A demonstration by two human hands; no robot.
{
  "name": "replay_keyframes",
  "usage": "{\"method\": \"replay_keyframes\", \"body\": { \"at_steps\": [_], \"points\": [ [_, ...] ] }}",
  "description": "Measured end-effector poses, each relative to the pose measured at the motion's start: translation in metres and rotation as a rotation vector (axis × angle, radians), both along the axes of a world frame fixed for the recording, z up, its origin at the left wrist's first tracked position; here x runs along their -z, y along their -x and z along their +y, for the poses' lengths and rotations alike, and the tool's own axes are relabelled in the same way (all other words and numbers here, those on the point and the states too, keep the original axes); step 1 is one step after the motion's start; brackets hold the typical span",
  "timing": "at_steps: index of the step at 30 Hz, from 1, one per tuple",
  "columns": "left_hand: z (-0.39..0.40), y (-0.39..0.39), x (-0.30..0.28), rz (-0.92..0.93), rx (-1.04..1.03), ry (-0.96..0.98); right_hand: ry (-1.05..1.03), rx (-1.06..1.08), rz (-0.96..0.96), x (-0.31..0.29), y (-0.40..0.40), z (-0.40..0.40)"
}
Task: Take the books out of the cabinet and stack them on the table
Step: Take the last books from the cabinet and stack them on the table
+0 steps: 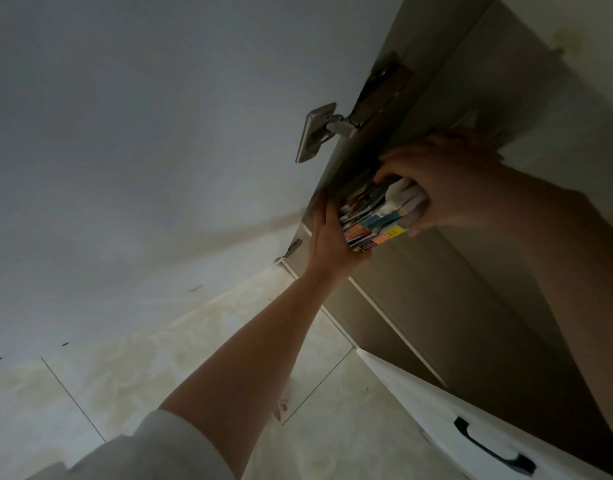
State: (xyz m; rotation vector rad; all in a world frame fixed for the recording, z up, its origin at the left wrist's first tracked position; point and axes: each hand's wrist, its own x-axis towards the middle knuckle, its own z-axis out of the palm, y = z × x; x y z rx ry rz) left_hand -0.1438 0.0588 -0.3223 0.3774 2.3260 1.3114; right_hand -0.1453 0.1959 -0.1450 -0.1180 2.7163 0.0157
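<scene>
- Books [374,216]: a bundle of several, spines and coloured covers showing, sits at the front edge of a shelf inside the cabinet [436,289]. Not yet clear of the opening.
- Left hand [327,237]: pressed flat against the near end of the bundle, palm on the covers, fingers [320,207] reaching up along the side. Arm stretched out fully from a pale sleeve [152,448].
- Right hand [447,188]: clamped on the far end of the bundle, fingers curled over the top edge, thumb [417,230] under the bottom corner. Closed firmly on the books.
- Both hands squeeze the bundle between them; grip looks like a two-handed lift of the whole lot at once.
- Cabinet door [159,116] stands open at left, hinge [336,128] in view. A white drawer front with dark handle [492,452] lies below, lower right.
- Bench: not in view. Cannot tell whether any books are already stacked there.
- Shelf behind the bundle is dark and partly hidden by the hands; cannot tell if more books remain inside.
- Progress, as judged: early to middle. Grasp is made; extraction, carry and stacking are all left for this bundle.
- Risk noted: the inner books are held by side pressure alone and could slip out.
</scene>
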Motion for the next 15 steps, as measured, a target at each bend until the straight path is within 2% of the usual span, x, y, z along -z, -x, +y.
{"method": "replay_keyframes", "body": {
  "at_steps": [3,7,10,12,15],
  "points": [
    [-0.001,0.000,0.001,0.023,-0.025,-0.054,0.052,0.084,-0.148,-0.006,0.013,0.001],
    [0.002,-0.003,0.002,0.061,-0.136,-0.050,0.094,0.070,-0.168,-0.008,0.023,-0.002],
    [0.003,-0.001,0.005,0.125,-0.148,-0.028,0.290,0.196,-0.266,-0.026,0.024,-0.002],
    [0.002,0.001,0.008,0.144,-0.139,-0.034,0.406,0.304,-0.155,-0.033,0.026,0.001],
    [0.001,0.001,0.009,0.154,-0.135,-0.035,0.326,0.289,0.045,-0.024,0.034,0.003]
  ]
}}
